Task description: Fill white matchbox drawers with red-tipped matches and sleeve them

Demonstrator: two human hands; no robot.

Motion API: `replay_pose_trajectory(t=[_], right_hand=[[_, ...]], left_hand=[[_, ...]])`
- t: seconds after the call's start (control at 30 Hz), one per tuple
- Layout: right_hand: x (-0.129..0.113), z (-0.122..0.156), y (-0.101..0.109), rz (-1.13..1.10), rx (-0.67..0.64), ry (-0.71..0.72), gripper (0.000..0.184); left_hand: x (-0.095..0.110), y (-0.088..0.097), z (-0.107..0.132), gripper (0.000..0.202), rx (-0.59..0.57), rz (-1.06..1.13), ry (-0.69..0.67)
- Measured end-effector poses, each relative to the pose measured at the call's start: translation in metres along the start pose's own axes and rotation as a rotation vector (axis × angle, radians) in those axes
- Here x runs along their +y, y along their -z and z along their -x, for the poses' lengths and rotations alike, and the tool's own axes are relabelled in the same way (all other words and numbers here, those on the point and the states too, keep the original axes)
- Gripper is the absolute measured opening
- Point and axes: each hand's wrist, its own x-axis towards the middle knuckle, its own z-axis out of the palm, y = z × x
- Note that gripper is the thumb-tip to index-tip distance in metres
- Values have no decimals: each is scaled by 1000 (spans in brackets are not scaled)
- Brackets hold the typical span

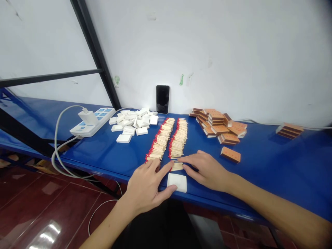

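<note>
A small group of matches (177, 166) with red heads lies between my two hands, apart from the longer rows. My left hand (147, 185) has its fingers spread, the index fingertip at the red heads and the thumb beside a white matchbox tray (177, 182). From the other side, my right hand (207, 171) reaches in with index finger and thumb apart, both at the plain ends of the small group. Behind them run two long rows of matches, a left row (161, 139) and a right row (178, 138), heads to the left.
White matchbox trays (135, 121) are heaped at the back left. Orange-brown matchboxes (218, 123) are piled at the back right, with a single matchbox (230, 154) nearer and a stack (289, 130) farther right. A phone (163, 99) leans on the wall. A power strip (94, 121) with cables sits left.
</note>
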Motion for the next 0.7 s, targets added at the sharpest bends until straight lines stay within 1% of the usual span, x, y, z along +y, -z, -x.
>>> replay_pose_trajectory(t=[0.3,0.47,0.57,0.7], right_hand=[[0,-1,2,-19,-29,14,31],[0,-2,2,1,-18,3,32],[0,-1,1,13,-11,-5,32],[0,-1,2,10,-14,-7,32]], left_hand=[[-1,1,-2,57,-15,9,-9],[-1,1,-1,58,-8,14,-6],[-1,-1,0,58,12,20,-1],[0,-3,0,57,67,32,3]])
